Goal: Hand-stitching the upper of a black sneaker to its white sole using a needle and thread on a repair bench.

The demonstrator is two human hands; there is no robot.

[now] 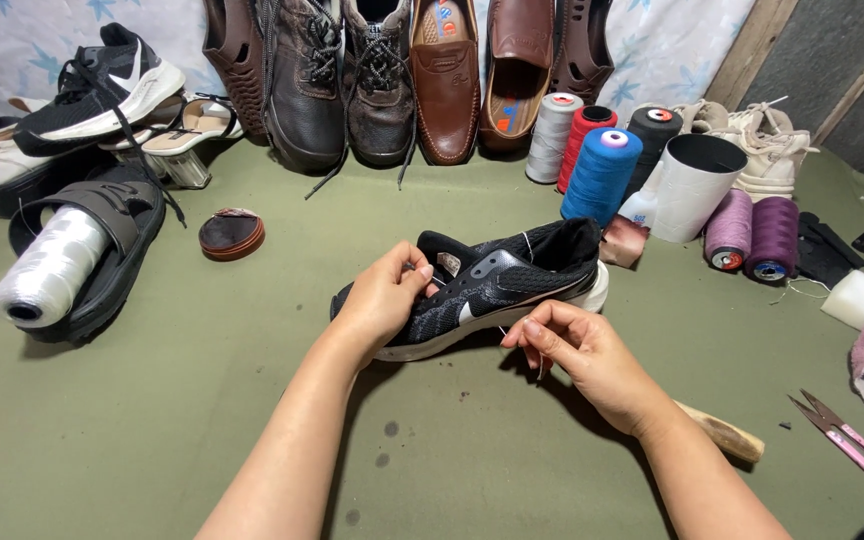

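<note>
A black knit sneaker (512, 285) with a white sole lies on its side in the middle of the green table (152, 440). My left hand (384, 295) grips its toe end, fingers pinched at the upper. My right hand (577, 355) sits just below the sole, pinching a thin thread that runs up to the shoe. A wooden handle (727, 435) pokes out under my right wrist.
Thread spools stand behind the shoe: blue (600, 175), red, white, black, purple (774, 238). Brown leather shoes (444, 80) line the back. A white cone of thread (47, 270) rests in a black sandal at left. A round tin (231, 235) lies nearby; pink snips (852, 445) lie at right.
</note>
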